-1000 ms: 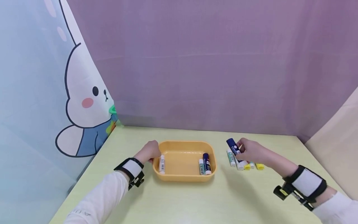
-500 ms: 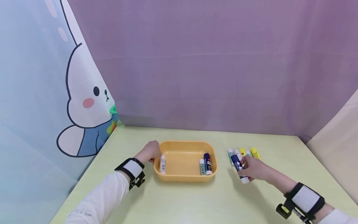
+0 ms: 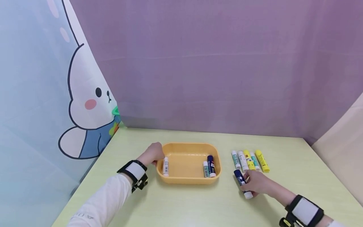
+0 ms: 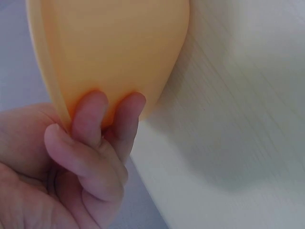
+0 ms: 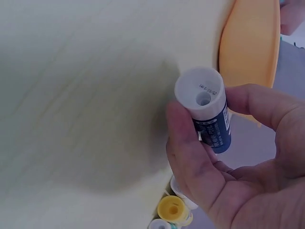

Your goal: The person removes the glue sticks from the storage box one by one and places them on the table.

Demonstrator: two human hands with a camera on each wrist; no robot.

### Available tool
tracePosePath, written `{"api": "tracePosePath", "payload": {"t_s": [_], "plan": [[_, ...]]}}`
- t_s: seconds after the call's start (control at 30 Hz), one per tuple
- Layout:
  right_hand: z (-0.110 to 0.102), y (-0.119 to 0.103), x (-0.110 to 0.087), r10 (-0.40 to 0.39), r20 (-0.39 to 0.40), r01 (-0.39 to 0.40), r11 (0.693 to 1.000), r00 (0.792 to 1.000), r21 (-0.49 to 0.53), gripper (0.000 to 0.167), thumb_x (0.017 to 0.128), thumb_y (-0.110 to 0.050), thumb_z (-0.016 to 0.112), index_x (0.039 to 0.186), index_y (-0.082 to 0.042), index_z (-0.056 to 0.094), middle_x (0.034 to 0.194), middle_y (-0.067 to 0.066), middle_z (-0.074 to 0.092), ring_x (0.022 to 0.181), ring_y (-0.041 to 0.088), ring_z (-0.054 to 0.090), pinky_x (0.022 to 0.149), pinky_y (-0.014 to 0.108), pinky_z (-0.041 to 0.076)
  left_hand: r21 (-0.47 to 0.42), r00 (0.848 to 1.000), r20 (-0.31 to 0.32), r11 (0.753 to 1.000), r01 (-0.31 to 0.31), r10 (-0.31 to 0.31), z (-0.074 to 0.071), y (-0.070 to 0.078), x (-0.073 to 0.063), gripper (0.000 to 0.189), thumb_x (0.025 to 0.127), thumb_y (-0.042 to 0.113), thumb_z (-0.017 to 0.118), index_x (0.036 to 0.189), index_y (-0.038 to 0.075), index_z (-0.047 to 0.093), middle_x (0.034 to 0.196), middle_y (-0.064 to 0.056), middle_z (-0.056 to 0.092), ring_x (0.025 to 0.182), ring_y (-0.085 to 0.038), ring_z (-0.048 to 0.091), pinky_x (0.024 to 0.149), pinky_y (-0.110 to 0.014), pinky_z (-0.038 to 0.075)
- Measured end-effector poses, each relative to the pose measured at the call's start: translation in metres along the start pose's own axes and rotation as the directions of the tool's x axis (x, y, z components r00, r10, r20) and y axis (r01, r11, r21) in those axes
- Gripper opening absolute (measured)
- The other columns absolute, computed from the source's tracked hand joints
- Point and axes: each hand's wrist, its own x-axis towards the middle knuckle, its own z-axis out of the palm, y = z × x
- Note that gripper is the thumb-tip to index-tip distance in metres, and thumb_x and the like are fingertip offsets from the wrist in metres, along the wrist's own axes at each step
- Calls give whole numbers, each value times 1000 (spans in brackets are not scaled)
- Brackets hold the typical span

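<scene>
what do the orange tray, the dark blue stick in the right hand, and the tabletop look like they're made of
Orange tray: likely smooth, semi-gloss molded plastic; light glints inside and its corners are rounded.
Dark blue stick: probably hard plastic; its smooth white end has a neat round recess.
Tabletop: pale with fine grain-like streaks; wood or wood-look laminate, can't tell which.

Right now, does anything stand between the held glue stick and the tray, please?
Nothing visible stands between the blue glue stick and the tray except the tray's rim; the row of glue sticks lies farther back.
</scene>
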Motion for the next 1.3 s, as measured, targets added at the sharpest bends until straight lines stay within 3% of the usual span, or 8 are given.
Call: {"api": "tracePosePath", "payload": {"t_s": [0.53,1.3], "plan": [[8,4,7,-1,-10,0,997,1000,-71,37,76,-13,74,101,2,51,81,9,55,57,16,58,48,27,53,16,1000,3,1000,11,-11,1,-1,3,18,86,1,56,103,-5,54,79,-14,59,40,-14,52,37,-22,45],[7,4,9,24,11,-23,998,1000,-56,42,78,-19,74,105,2,49,82,10,55,58,17,58,49,28,53,23,1000,-1,1000,-3,3,1,-2,5,17,86,1,55,102,-6,53,75,-14,60,38,-14,50,36,-22,44]]}}
